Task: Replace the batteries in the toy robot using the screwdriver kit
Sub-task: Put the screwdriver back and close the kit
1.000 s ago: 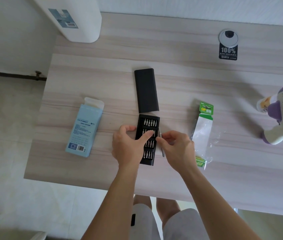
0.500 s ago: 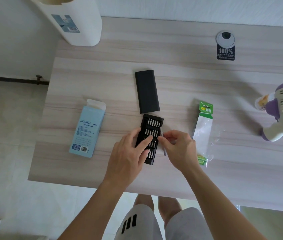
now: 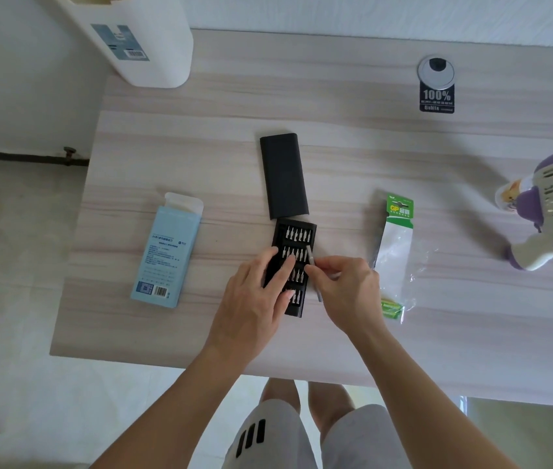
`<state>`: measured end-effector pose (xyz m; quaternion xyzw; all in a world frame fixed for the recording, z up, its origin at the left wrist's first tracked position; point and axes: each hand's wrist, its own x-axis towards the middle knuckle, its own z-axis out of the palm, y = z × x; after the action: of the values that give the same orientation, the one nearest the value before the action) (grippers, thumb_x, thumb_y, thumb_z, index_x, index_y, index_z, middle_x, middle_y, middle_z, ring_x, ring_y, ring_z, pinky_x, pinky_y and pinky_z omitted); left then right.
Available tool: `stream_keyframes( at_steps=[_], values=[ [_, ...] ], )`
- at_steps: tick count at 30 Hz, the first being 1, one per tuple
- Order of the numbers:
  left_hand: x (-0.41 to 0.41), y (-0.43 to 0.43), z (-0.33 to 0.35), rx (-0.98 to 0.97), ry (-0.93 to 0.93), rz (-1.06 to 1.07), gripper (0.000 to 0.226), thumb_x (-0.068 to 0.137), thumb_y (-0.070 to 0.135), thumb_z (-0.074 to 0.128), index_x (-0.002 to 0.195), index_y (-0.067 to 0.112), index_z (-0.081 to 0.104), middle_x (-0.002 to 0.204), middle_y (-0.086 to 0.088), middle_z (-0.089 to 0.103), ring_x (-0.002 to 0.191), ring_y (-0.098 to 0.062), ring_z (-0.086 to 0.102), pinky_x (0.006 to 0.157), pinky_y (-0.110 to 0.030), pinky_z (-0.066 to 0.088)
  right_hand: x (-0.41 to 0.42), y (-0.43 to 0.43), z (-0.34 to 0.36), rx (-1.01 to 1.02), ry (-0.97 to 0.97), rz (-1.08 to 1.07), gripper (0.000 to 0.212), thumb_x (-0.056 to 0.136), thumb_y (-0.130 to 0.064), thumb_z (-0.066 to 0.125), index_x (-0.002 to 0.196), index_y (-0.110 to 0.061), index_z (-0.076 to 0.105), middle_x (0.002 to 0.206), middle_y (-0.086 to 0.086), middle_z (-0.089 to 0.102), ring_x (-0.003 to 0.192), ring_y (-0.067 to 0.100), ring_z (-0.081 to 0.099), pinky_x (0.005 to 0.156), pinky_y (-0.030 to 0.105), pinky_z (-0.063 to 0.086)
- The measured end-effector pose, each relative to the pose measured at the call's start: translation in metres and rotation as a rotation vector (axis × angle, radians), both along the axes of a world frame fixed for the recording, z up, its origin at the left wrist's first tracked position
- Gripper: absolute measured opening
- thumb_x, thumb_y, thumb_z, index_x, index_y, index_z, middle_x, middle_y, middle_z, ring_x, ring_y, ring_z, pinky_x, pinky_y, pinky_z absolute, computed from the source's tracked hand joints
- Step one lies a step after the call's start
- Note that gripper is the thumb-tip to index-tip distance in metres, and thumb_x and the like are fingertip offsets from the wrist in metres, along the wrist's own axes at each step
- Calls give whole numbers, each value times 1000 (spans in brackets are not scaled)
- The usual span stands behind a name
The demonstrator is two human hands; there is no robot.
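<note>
Right, the white-and-purple plastic toy robot point(image 3: 546, 211) lies well right of the open black bit tray point(image 3: 281, 231): bulky, probably hollow and light, best gripped round its body. The matte black case sleeve point(image 3: 283, 177) sits just beyond the tray, and the green-topped clear battery pack point(image 3: 398, 252) lies near the tray's right. The left hand point(image 3: 255, 299) rests flat on the tray, fingers straight. The right hand point(image 3: 346, 292) pinches the slim silver screwdriver handle point(image 3: 309, 256) at the tray's right edge. It looks smooth, stiff and likely slippery, so a firm fingertip hold suits.

Table point(image 3: 336, 147): kit point(image 3: 297, 233), batteries point(image 3: 397, 245), box point(image 3: 167, 255), robot point(image 3: 546, 211)
</note>
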<state>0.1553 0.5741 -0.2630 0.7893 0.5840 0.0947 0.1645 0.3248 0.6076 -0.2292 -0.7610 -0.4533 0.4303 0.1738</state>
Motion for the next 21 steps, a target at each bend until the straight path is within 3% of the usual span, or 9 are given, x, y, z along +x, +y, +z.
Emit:
stream_keyframes(
  at_steps=[8,15,21],
  values=[
    [9,-3,7,-76,-90,43,54,96,36,55,144,14,46,136,-11,45,94,-15,55,86,-35,57,1,3,4,-8,-20,14,14,90,-32,68,95,-27,79,82,-7,77,81,18,70,74,32,56],
    [3,-3,6,-53,-36,77,48,93,39,61,138,24,51,147,-12,42,117,-23,55,93,-42,53,1,0,3,-4,-15,15,12,90,-32,67,94,-28,78,80,-9,77,81,16,70,75,35,57],
    [3,3,9,-85,-69,87,49,91,42,57,136,25,52,145,-9,42,118,-21,52,95,-45,51,1,1,4,-5,-8,18,12,90,-31,67,92,-28,78,80,-8,76,80,19,69,74,37,57]
  ],
)
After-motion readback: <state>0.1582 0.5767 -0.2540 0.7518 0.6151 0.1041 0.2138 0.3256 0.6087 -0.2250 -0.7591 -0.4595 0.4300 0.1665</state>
